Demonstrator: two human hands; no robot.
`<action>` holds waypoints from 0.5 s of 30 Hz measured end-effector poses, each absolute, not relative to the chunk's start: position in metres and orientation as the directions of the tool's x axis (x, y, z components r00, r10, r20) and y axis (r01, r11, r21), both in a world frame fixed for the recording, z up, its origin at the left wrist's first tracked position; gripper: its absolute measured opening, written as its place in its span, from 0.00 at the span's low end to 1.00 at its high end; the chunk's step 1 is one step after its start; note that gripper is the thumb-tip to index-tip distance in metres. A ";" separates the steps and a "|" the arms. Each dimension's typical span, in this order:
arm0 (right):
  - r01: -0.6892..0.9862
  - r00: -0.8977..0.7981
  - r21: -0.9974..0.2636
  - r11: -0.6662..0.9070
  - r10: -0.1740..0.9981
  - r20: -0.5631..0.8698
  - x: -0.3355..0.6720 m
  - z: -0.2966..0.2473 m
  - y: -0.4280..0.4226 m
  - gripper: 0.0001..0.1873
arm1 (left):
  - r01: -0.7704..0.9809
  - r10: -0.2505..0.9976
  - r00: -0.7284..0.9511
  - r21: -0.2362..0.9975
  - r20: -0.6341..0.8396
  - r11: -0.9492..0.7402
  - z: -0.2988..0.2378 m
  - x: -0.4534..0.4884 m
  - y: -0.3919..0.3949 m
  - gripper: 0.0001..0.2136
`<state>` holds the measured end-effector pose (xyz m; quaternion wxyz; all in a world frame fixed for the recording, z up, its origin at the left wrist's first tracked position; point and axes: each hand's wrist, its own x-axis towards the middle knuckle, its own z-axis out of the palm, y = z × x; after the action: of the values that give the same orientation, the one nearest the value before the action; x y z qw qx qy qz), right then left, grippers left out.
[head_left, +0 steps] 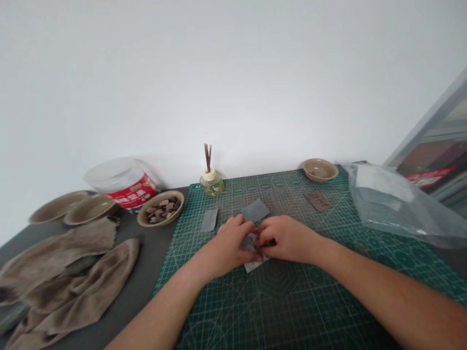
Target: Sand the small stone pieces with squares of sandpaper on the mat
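My left hand (229,243) and my right hand (288,238) meet over the middle of a green cutting mat (292,301). Both press on a small grey sheet, likely sandpaper (251,265), lying on the mat. The right fingers are pinched around something small and dark against the sheet; I cannot make it out. The left fingers curl over the sheet's left edge. Two more grey pieces lie just beyond the hands: a larger one (255,210) and a narrow strip (209,220).
A tan bowl of small stones (160,208), two empty tan dishes (73,208), a plastic tub (122,182) and brown cloths (69,272) lie left. A reed diffuser (210,181), another bowl (320,170), a brown tag (318,200) and a clear plastic bag (394,204) are further back and right.
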<state>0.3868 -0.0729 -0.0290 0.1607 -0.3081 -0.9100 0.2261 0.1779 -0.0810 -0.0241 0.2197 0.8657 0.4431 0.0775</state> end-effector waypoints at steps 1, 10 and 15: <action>0.489 -0.762 -0.498 0.716 0.629 0.156 0.386 -0.030 -0.074 0.03 | 0.735 0.801 0.595 0.444 -0.059 -0.513 -0.024 0.178 -0.081 0.19; 0.512 -0.777 -0.431 0.743 0.615 0.138 0.388 -0.028 -0.076 0.05 | 0.737 0.800 0.595 0.455 -0.083 -0.500 -0.022 0.177 -0.082 0.23; 0.543 -0.756 -0.398 0.739 0.637 0.151 0.385 -0.027 -0.076 0.04 | 0.745 0.807 0.585 0.447 -0.082 -0.495 -0.022 0.177 -0.082 0.23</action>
<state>0.3854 -0.0759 -0.0270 0.1402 -0.3201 -0.9219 0.1674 0.1772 -0.0820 -0.0219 0.2233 0.8618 0.4503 0.0690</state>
